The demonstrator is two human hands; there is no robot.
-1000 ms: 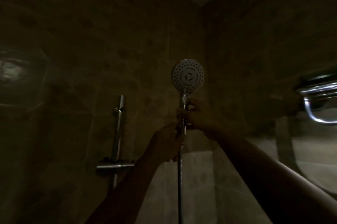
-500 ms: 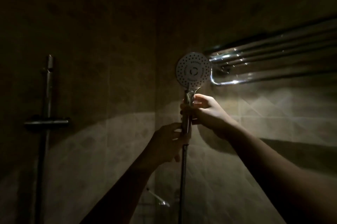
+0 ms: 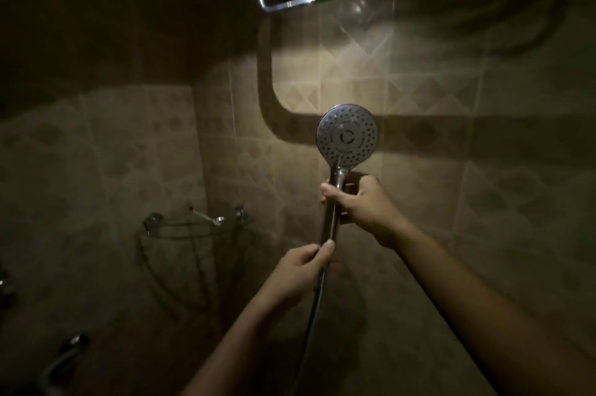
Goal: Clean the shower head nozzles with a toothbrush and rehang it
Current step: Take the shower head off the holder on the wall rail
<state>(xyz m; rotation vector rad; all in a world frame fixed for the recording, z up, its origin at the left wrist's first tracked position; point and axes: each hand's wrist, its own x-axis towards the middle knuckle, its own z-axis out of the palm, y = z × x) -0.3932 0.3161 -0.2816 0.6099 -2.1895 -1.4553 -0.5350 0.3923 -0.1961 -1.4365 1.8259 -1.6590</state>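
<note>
The round chrome shower head [image 3: 347, 137] stands upright in front of the tiled wall, its nozzle face turned toward me. My right hand [image 3: 361, 202] grips the upper part of its handle. My left hand [image 3: 301, 270] pinches the lower end of the handle, where the metal hose [image 3: 311, 315] hangs down. A dark wall fitting [image 3: 354, 177] shows just behind the handle, partly hidden by my right hand. No toothbrush is in view.
A chrome towel rack [image 3: 290, 2] juts out from the wall at the top. A wire corner shelf [image 3: 193, 228] sits in the corner to the left. Chrome tap parts [image 3: 64, 353] show dimly at the lower left. The room is very dark.
The view has swung right and down: the riser rail has left the frame, the towel rack has shifted to the top, and the corner shelf has appeared. Both hands keep hold of the handle.
</note>
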